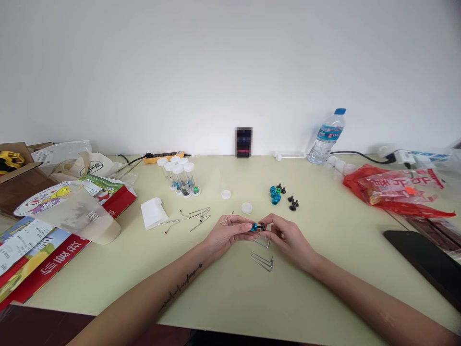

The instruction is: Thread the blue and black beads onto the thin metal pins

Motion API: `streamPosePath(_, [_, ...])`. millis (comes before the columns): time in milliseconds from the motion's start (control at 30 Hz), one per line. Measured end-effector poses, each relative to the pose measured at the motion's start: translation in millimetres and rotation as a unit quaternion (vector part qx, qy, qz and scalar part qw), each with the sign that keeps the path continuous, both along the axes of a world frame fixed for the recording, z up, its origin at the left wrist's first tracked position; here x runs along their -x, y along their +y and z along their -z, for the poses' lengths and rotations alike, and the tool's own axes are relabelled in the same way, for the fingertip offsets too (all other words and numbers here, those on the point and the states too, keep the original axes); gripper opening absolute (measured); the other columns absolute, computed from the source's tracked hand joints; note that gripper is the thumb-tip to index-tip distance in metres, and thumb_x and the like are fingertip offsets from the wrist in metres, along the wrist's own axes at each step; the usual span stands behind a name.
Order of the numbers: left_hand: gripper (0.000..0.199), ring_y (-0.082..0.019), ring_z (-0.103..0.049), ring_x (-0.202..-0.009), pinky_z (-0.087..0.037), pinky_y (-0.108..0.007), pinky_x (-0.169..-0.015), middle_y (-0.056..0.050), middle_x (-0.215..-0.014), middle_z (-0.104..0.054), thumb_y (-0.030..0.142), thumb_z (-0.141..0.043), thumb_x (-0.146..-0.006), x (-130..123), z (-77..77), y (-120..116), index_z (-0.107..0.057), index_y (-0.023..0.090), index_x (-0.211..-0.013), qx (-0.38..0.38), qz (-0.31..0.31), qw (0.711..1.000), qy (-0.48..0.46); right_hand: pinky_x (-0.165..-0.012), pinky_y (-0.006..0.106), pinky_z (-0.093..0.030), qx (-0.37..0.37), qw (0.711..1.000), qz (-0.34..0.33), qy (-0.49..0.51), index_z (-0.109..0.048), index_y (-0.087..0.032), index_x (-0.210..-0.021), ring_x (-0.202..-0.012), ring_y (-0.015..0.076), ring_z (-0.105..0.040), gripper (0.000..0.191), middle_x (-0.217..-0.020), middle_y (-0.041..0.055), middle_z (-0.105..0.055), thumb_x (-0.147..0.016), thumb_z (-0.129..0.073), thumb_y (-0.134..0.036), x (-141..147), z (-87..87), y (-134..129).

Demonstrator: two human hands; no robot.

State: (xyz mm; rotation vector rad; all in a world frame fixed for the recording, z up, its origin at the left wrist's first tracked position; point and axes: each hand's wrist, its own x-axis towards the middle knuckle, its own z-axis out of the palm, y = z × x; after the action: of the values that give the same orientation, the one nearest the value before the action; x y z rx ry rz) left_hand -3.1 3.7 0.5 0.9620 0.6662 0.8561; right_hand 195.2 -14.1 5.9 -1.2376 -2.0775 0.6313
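Observation:
My left hand [228,234] pinches a small blue piece [254,227] near the table's middle. A thin wire loop sticks out over its fingers. My right hand [288,236] holds a black screw-like piece [261,227], which meets the blue piece end to end. Bent metal rods [262,261] lie just below the hands. Beyond them are a round white cap [247,208] and a clear tube with a white end [225,194]. Blue and green pieces [275,194] and black pieces [294,205] lie behind my right hand.
Capped tubes [178,178], a white packet [153,213] and thin wires [200,218] are to the left. Further left stands a tilted plastic cup [86,216]. A bottle [326,137], a red bag [396,192] and a black phone [425,262] are on the right.

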Motion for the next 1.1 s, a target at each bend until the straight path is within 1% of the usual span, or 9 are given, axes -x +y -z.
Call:
streamPosePath(167, [0.030, -0.020, -0.066, -0.075, -0.050, -0.034, -0.078, -0.011, -0.084, -0.070, 0.028, -0.074, -0.065, 0.1, 1.6, 0.1, -0.069, 0.009, -0.088, 0.008, -0.002, 1.000, 0.000, -0.050, 0.022, -0.033, 0.006, 1.000, -0.018, -0.009, -0.052, -0.020, -0.074, -0.053, 0.0116, -0.040, 0.035, -0.059, -0.0022, -0.048, -0.092, -0.037, -0.046, 0.4, -1.1, 0.0])
streamPosePath(333, [0.032, -0.020, -0.066, -0.078, -0.050, -0.033, -0.079, -0.014, -0.092, -0.069, 0.030, -0.073, -0.066, -0.1, 0.5, 0.2, -0.068, 0.008, -0.089, 0.001, -0.002, 1.000, -0.002, -0.049, 0.023, -0.031, 0.009, 1.000, -0.004, 0.001, -0.053, -0.021, -0.090, -0.050, 0.0112, -0.037, 0.028, -0.058, -0.0035, -0.047, -0.090, -0.042, -0.046, 0.1, 0.7, 0.4])
streamPosePath(467, [0.031, -0.020, -0.066, -0.075, -0.050, -0.034, -0.079, -0.012, -0.084, -0.069, 0.029, -0.075, -0.064, -0.2, 1.1, 0.0, -0.069, 0.009, -0.087, 0.009, -0.002, 1.000, 0.001, -0.051, 0.023, -0.033, 0.019, 0.999, -0.027, -0.007, -0.052, -0.020, -0.074, -0.054, 0.0114, -0.041, 0.035, -0.062, -0.0012, -0.051, -0.092, -0.037, -0.045, -0.8, -1.5, 0.6])
streamPosePath(533, [0.032, -0.021, -0.066, -0.075, -0.050, -0.035, -0.079, -0.012, -0.085, -0.070, 0.030, -0.075, -0.064, -0.3, 1.6, -0.2, -0.069, 0.009, -0.087, 0.010, -0.002, 1.000, 0.004, -0.053, 0.023, -0.034, 0.021, 0.999, -0.036, -0.012, -0.053, -0.019, -0.072, -0.056, 0.0118, -0.043, 0.039, -0.062, -0.0005, -0.053, -0.093, -0.034, -0.045, -1.1, -3.0, 0.6])
streamPosePath(633, [0.033, -0.021, -0.066, -0.075, -0.050, -0.035, -0.079, -0.012, -0.085, -0.070, 0.031, -0.075, -0.063, -0.1, 1.3, -0.3, -0.069, 0.009, -0.087, 0.010, -0.003, 1.000, 0.007, -0.053, 0.023, -0.034, 0.015, 0.999, -0.032, -0.014, -0.054, -0.019, -0.074, -0.055, 0.0119, -0.044, 0.039, -0.063, -0.0001, -0.055, -0.093, -0.033, -0.047, -1.2, -2.6, 0.9])
streamPosePath(800, [0.034, -0.020, -0.066, -0.079, -0.050, -0.033, -0.079, -0.014, -0.092, -0.069, 0.031, -0.074, -0.064, 0.4, -0.5, -0.2, -0.069, 0.009, -0.088, 0.005, -0.004, 1.000, 0.001, -0.049, 0.023, -0.033, -0.007, 1.000, -0.010, 0.001, -0.056, -0.021, -0.093, -0.049, 0.0106, -0.038, 0.030, -0.063, -0.0018, -0.053, -0.089, -0.042, -0.047, -0.9, 0.9, 1.6])
streamPosePath(967, [0.032, -0.020, -0.066, -0.074, -0.050, -0.035, -0.079, -0.012, -0.084, -0.070, 0.030, -0.075, -0.063, 0.0, 0.6, -0.1, -0.069, 0.009, -0.086, 0.007, -0.002, 1.000, 0.008, -0.052, 0.023, -0.034, 0.014, 0.999, -0.041, -0.010, -0.054, -0.019, -0.073, -0.054, 0.0110, -0.042, 0.037, -0.061, -0.0010, -0.052, -0.093, -0.035, -0.043, -0.4, -3.6, 0.1])
streamPosePath(1033, [0.033, -0.020, -0.066, -0.074, -0.050, -0.035, -0.079, -0.012, -0.084, -0.070, 0.031, -0.075, -0.064, -0.2, 0.6, 0.0, -0.069, 0.009, -0.087, 0.006, -0.002, 1.000, 0.009, -0.051, 0.023, -0.034, 0.012, 0.999, -0.036, -0.014, -0.055, -0.019, -0.075, -0.054, 0.0109, -0.042, 0.036, -0.061, -0.0012, -0.052, -0.093, -0.036, -0.043, 0.0, -4.1, -0.3])
streamPosePath(1100, [0.033, -0.020, -0.066, -0.075, -0.050, -0.033, -0.078, -0.012, -0.086, -0.069, 0.031, -0.075, -0.064, -0.3, 0.2, 0.2, -0.069, 0.009, -0.087, 0.004, -0.003, 1.000, 0.004, -0.049, 0.023, -0.033, 0.003, 1.000, -0.014, -0.013, -0.056, -0.020, -0.085, -0.051, 0.0107, -0.039, 0.030, -0.060, -0.0021, -0.050, -0.091, -0.040, -0.044, 0.2, -2.5, -0.3])
